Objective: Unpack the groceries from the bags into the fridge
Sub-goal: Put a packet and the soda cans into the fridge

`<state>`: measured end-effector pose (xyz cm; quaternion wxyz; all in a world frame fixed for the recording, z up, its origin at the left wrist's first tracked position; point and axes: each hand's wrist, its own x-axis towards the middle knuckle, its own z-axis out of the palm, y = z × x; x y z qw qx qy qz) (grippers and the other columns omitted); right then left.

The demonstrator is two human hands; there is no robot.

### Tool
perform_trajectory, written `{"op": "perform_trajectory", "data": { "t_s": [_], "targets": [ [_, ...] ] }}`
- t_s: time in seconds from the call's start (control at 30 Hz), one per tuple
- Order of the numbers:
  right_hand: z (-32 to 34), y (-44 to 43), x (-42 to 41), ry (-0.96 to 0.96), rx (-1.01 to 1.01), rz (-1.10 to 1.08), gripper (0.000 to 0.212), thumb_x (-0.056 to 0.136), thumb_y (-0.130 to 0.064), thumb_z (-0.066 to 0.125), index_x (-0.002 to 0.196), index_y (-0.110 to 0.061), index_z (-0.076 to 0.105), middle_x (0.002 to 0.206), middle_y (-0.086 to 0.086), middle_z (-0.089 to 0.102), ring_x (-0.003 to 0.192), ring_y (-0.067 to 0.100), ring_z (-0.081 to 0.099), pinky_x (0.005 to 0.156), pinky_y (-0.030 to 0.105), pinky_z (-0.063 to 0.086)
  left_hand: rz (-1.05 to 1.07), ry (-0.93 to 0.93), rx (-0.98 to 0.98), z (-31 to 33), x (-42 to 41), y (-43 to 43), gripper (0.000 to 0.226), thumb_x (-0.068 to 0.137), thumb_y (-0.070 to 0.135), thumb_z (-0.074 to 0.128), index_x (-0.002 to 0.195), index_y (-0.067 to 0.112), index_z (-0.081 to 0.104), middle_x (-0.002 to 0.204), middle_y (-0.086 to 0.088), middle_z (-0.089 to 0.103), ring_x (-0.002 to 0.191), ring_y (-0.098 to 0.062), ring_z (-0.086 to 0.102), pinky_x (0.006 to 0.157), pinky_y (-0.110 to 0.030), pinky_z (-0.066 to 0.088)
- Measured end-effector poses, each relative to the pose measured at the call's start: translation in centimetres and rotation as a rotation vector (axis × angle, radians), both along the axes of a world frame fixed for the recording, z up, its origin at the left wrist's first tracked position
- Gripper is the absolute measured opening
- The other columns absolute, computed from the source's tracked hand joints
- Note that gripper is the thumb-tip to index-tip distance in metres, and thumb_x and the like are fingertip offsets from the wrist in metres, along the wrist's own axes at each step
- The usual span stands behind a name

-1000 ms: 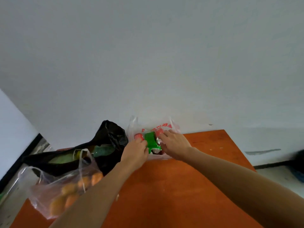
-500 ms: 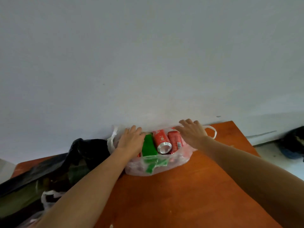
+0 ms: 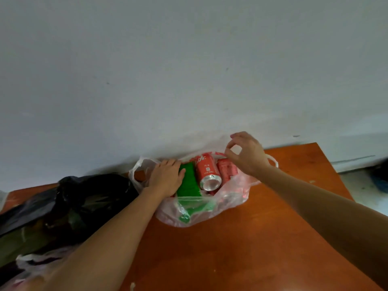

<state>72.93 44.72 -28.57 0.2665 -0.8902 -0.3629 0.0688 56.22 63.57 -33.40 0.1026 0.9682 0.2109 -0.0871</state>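
Both hands are at the clear plastic bag (image 3: 210, 215) that I am working on. The left hand (image 3: 165, 177) lies palm down over its left side with the thumb against the green can (image 3: 189, 181), and I cannot tell whether the fingers grip any film underneath. The right hand (image 3: 247, 156) pinches the bag's far rim between thumb and forefinger, the other fingers lifted and curled clear. Nearest to me the orange table (image 3: 231, 259) runs bare under my forearms, and at the lower left corner a second see-through bag (image 3: 31, 261) shows only in part, its contents too blurred to name. Just beyond it a black bag (image 3: 84, 196) slumps on the left of the table, bulging, touching the clear bag's left side. Inside the clear bag the green can lies on its side, a red can (image 3: 207, 171) lies just right of it with its silver end toward me, and another red can (image 3: 226, 170) rests against that one, partly under my right hand. Behind everything is a plain white wall (image 3: 189, 70), with a strip of floor (image 3: 357, 185) at the far right. No fridge is in view. I judge the job barely begun: the bag's mouth is spread, every can I can see is still inside, nothing is lifted out, and the other two bags look untouched.
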Motion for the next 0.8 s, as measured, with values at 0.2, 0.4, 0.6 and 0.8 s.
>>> {"op": "perform_trajectory", "data": {
  "t_s": [0.2, 0.4, 0.6, 0.8],
  "targets": [
    [1.8, 4.2, -5.0, -0.075, -0.470, 0.200, 0.038, 0.091, -0.046, 0.050, 0.105, -0.013, 0.060, 0.104, 0.009, 0.064, 0.091, 0.028, 0.060, 0.069, 0.034, 0.044, -0.021, -0.074, 0.049, 0.9, -1.8, -0.6, 0.040, 0.100, 0.038, 0.037, 0.136, 0.023, 0.044, 0.136, 0.000, 0.048, 0.125, -0.020, 0.042, 0.106, -0.036, 0.033],
    [0.4, 6.8, -6.1, -0.061, -0.607, 0.220, 0.057, 0.082, -0.059, 0.062, 0.110, -0.009, 0.060, 0.102, 0.007, 0.061, 0.084, 0.023, 0.059, 0.062, 0.030, 0.041, -0.112, -0.105, 0.056, 2.9, -6.2, -1.5, 0.045, 0.098, 0.029, 0.044, 0.142, 0.019, 0.043, 0.150, -0.004, 0.034, 0.138, -0.022, 0.028, 0.114, -0.036, 0.022],
    [1.8, 6.5, -6.8, -0.002, -0.666, 0.137, 0.065, 0.069, -0.054, 0.075, 0.111, -0.009, 0.054, 0.094, 0.002, 0.062, 0.080, 0.020, 0.060, 0.070, 0.031, 0.053, -0.202, -0.074, 0.094, 3.6, -9.0, -2.9, 0.064, 0.090, 0.034, 0.060, 0.147, 0.021, 0.033, 0.152, -0.004, 0.029, 0.142, -0.022, 0.022, 0.117, -0.035, 0.012],
    [7.2, 3.1, -4.7, 0.514, -0.517, 0.165, 0.039, 0.072, -0.042, 0.059, 0.082, -0.004, 0.063, 0.072, 0.014, 0.063, 0.057, 0.017, 0.048, 0.054, 0.027, 0.041, -0.297, 0.025, 0.158, 3.4, -7.1, -3.9, 0.081, 0.087, 0.031, 0.065, 0.152, 0.017, 0.018, 0.159, -0.010, 0.015, 0.146, -0.026, 0.012, 0.119, -0.038, 0.002]
  ]
}}
